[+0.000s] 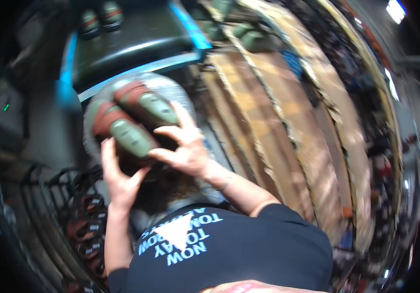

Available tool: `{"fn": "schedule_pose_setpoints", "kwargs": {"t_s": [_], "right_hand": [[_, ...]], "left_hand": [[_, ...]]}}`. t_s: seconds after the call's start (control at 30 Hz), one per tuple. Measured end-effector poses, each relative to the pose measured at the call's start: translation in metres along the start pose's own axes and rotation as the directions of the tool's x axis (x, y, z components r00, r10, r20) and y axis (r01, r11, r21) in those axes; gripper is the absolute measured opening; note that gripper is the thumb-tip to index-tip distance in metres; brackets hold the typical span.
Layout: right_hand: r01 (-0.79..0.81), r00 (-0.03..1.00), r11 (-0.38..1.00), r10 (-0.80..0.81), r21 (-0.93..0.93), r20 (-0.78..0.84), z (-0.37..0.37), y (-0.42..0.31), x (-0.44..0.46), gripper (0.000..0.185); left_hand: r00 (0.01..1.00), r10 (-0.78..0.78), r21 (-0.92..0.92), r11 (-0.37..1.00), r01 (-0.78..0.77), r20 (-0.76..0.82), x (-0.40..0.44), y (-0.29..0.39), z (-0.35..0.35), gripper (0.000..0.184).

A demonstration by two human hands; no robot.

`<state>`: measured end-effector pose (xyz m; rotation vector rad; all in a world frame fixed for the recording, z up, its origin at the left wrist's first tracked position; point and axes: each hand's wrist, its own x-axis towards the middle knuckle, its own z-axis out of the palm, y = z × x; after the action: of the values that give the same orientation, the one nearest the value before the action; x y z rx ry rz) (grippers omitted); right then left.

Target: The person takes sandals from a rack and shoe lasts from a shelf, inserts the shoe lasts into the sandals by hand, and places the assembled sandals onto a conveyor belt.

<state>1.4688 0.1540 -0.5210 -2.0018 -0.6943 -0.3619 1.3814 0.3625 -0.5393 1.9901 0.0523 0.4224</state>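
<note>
Two sandals with green footbeds and reddish-brown straps lie side by side on a round, silvery-wrapped surface (175, 88). The nearer sandal (129, 138) has its heel end toward me; the other sandal (156, 107) is just beyond it to the right. My left hand (122, 180) grips the nearer sandal, fingers along its left side and thumb by the heel. My right hand (185, 149) is closed about the heel ends, its thumb at the nearer sandal and its upper fingers at the other. The undersides of the sandals are hidden.
Ahead is a dark conveyor belt (136, 53) with blue side rails, carrying another pair of sandals (101, 19). Long tan shelves or boards (268, 107) run along the right, with green items (251, 38) near their far end. More brown sandals (88, 234) hang at lower left.
</note>
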Motion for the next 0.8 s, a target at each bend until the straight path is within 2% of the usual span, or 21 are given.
{"fn": "schedule_pose_setpoints", "kwargs": {"t_s": [0.07, 0.13, 0.2, 0.23, 0.27, 0.3, 0.33, 0.37, 0.4, 0.43, 0.47, 0.5, 0.53, 0.57, 0.6, 0.63, 0.67, 0.73, 0.8], "right_hand": [[-0.058, 0.998, 0.995, 0.06, -0.08, 0.017, 0.008, 0.002, 0.006, 0.057], [-0.111, 0.993, 0.976, 0.101, -0.189, -0.059, 0.02, 0.007, 0.026, 0.062], [-0.204, 0.97, 0.959, 0.172, -0.196, -0.17, 0.036, 0.028, 0.054, 0.062], [-0.245, 0.954, 0.947, 0.197, -0.206, -0.227, 0.045, 0.04, 0.072, 0.062], [-0.215, 0.951, 0.947, 0.147, -0.239, -0.271, 0.055, 0.059, 0.093, 0.063], [-0.227, 0.943, 0.956, 0.167, -0.187, -0.289, 0.063, 0.076, 0.115, 0.068], [-0.186, 0.935, 0.959, 0.105, -0.215, -0.34, 0.074, 0.092, 0.134, 0.066], [-0.153, 0.944, 0.902, 0.013, -0.403, -0.329, 0.085, 0.129, 0.157, 0.074], [-0.085, 0.899, 0.943, 0.212, 0.322, -0.383, 0.103, 0.136, 0.182, 0.088], [-0.136, 0.925, 0.979, 0.179, 0.15, -0.336, 0.112, 0.178, 0.209, 0.106], [-0.054, 0.916, 0.987, 0.108, 0.148, -0.387, 0.121, 0.193, 0.236, 0.091], [-0.209, 0.96, 0.929, 0.136, -0.306, -0.246, 0.105, 0.156, 0.255, 0.069], [-0.186, 0.933, 0.964, 0.113, -0.189, -0.343, 0.119, 0.163, 0.275, 0.064], [-0.283, 0.914, 0.892, 0.138, -0.353, -0.382, 0.124, 0.192, 0.308, 0.075], [-0.394, 0.901, 0.803, 0.241, -0.447, -0.361, 0.124, 0.21, 0.341, 0.081], [-0.369, 0.9, 0.72, 0.121, -0.588, -0.418, 0.13, 0.242, 0.366, 0.084], [-0.242, 0.963, 0.68, 0.085, -0.692, -0.254, 0.122, 0.292, 0.402, 0.08], [-0.13, 0.991, 0.774, 0.11, -0.62, -0.07, 0.099, 0.349, 0.442, 0.075], [-0.133, 0.991, 0.809, 0.122, -0.573, -0.057, 0.088, 0.307, 0.421, 0.068]], "left_hand": [[0.996, 0.044, 0.107, 0.993, -0.052, 0.072, 0.032, -0.016, 0.001, 0.105], [0.985, 0.091, 0.017, 0.995, -0.095, 0.149, 0.08, -0.038, 0.007, 0.104], [0.974, 0.109, -0.039, 0.994, -0.104, 0.196, 0.131, -0.053, 0.02, 0.099], [0.973, 0.159, 0.053, 0.984, -0.17, 0.17, 0.154, -0.057, 0.027, 0.095], [0.968, 0.201, 0.149, 0.963, -0.223, 0.149, 0.169, -0.058, 0.033, 0.09], [0.953, 0.269, 0.044, 0.96, -0.277, 0.137, 0.176, -0.045, 0.038, 0.084], [0.938, 0.327, -0.053, 0.945, -0.323, 0.112, 0.181, -0.03, 0.039, 0.079], [0.915, 0.398, -0.113, 0.914, -0.389, 0.072, 0.179, -0.02, 0.042, 0.074], [0.894, 0.448, -0.157, 0.885, -0.439, 0.024, 0.169, -0.014, 0.04, 0.068], [0.894, 0.449, -0.217, 0.873, -0.436, 0.008, 0.151, -0.008, 0.031, 0.063], [0.895, 0.446, -0.27, 0.859, -0.434, -0.018, 0.131, -0.005, 0.019, 0.057], [0.909, 0.41, -0.218, 0.883, -0.415, -0.071, 0.106, -0.012, 0.006, 0.051], [0.915, 0.386, -0.168, 0.9, -0.402, -0.118, 0.081, -0.023, -0.008, 0.045], [0.93, 0.31, -0.182, 0.921, -0.345, -0.196, 0.055, -0.034, -0.023, 0.036], [0.945, 0.179, -0.171, 0.958, -0.23, -0.273, 0.028, -0.042, -0.04, 0.029], [0.938, 0.04, -0.111, 0.99, -0.083, -0.343, 0.002, -0.058, -0.058, 0.027], [0.907, -0.086, -0.067, 0.996, 0.063, -0.413, -0.025, -0.078, -0.07, 0.025], [0.673, -0.402, -0.273, 0.916, 0.296, -0.621, -0.08, -0.126, -0.075, 0.031], [0.418, -0.353, -0.129, 0.87, 0.476, -0.837, -0.141, -0.18, -0.094, 0.048]]}}
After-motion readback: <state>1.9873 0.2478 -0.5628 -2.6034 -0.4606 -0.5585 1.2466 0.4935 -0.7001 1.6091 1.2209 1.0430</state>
